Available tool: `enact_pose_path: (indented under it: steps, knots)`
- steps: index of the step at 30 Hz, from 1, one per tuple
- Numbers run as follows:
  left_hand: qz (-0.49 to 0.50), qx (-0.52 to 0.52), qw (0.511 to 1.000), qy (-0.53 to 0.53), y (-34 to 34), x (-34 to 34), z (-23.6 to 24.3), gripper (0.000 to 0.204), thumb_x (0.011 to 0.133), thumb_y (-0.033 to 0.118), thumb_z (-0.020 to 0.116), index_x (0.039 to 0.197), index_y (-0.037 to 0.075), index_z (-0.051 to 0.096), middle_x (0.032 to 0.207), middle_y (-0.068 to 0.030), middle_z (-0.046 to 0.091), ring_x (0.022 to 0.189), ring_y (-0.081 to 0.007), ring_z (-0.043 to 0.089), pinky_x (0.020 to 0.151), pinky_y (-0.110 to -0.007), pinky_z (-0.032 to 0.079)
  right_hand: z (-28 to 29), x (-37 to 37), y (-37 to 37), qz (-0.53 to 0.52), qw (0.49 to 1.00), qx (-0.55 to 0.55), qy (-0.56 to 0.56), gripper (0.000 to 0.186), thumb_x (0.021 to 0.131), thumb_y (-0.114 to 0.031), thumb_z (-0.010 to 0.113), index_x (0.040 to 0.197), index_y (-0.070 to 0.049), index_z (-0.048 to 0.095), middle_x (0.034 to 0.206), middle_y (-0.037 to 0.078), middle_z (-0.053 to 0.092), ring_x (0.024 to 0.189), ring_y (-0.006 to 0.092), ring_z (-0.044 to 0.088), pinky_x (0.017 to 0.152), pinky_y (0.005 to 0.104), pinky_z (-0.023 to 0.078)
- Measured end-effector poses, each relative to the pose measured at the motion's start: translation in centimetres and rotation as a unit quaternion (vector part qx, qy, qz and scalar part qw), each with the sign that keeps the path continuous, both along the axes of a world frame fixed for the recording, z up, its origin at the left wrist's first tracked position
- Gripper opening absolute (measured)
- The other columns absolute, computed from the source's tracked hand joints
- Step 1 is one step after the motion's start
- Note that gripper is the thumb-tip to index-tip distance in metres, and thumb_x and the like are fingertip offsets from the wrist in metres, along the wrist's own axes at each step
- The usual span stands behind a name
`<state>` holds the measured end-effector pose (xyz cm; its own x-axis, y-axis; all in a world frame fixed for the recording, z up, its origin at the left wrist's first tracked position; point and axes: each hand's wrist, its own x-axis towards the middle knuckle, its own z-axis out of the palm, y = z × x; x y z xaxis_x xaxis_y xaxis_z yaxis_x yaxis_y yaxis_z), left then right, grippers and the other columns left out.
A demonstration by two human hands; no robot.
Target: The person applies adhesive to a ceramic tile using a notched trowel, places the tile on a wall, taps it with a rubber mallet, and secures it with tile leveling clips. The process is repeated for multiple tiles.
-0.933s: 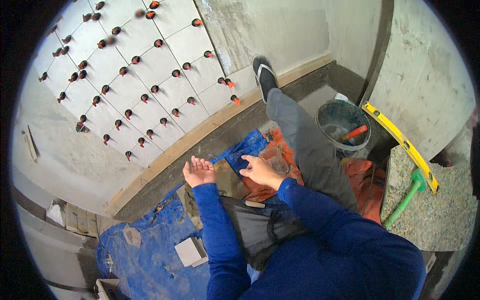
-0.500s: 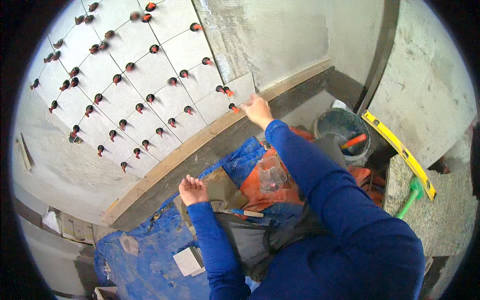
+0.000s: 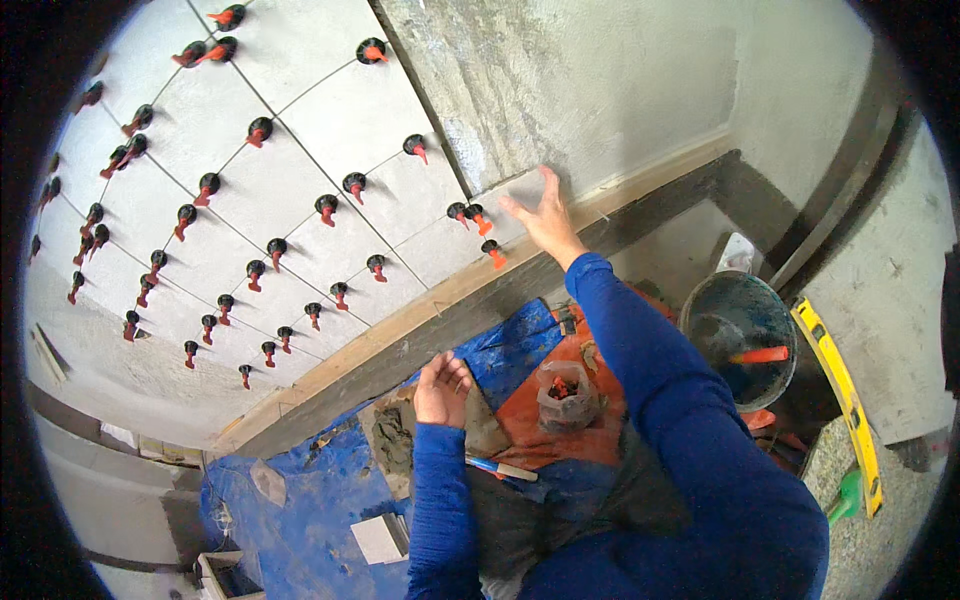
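My right hand (image 3: 548, 222) is at the right end of the lowest tile row, thumb and forefinger spread apart. It is at a narrow light tile (image 3: 522, 192) above a wooden batten (image 3: 650, 190), and seems to touch it. Just left of that hand, black tile levelling clips (image 3: 491, 252) with red-orange handles stick out from the joints. Lower down, over the ground sheet, my left hand (image 3: 443, 390) is loosely curled, with nothing visible in it. Many more clips stand along the joints of the pale wall tiles (image 3: 350, 105).
At the right stand a dark bucket (image 3: 740, 345) with an orange-handled tool and a yellow spirit level (image 3: 845, 400). Below lie a clear bag of clips (image 3: 566, 395), a blue-handled tool (image 3: 500, 468), a blue tarp (image 3: 310, 520), tile pieces (image 3: 380, 538) and a green tool (image 3: 847, 495).
My right hand has opened from a closer finger pose, thumb and forefinger now spread at the narrow tile. My left hand has turned and its fingers point more upward. The view has shifted.
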<state>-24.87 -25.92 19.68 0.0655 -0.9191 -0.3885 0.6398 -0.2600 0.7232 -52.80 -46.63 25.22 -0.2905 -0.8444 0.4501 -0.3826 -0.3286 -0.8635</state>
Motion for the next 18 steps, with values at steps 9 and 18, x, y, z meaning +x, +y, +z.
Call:
enact_pose_path:
  steps: [9,18]
  knots:
    - [-0.056,0.005,0.998,-0.042,-4.3,-2.6,-0.2,0.036,0.098,0.035,0.062,0.118,0.006,0.065,0.1,-0.0042,0.068,0.09,-0.0177,0.062,0.081,-0.034,0.05,1.2,1.3,0.2,-0.051,0.997,-0.05,0.0,0.089,0.072,-0.05,0.09,0.133,-0.003,0.046,0.137,0.021,0.044,0.134,0.0379,0.043,0.113,0.0464,0.038]
    - [-0.099,-0.064,0.992,-0.048,-16.6,-7.8,1.7,0.034,0.104,0.036,0.055,0.122,0.008,0.063,0.111,-0.0063,0.07,0.098,-0.0206,0.065,0.084,-0.037,0.052,1.1,2.0,-0.1,-0.057,0.997,-0.045,-0.012,0.074,0.064,-0.044,0.095,0.12,-0.012,0.06,0.152,0.025,0.029,0.143,0.0451,0.034,0.116,0.0519,0.035]
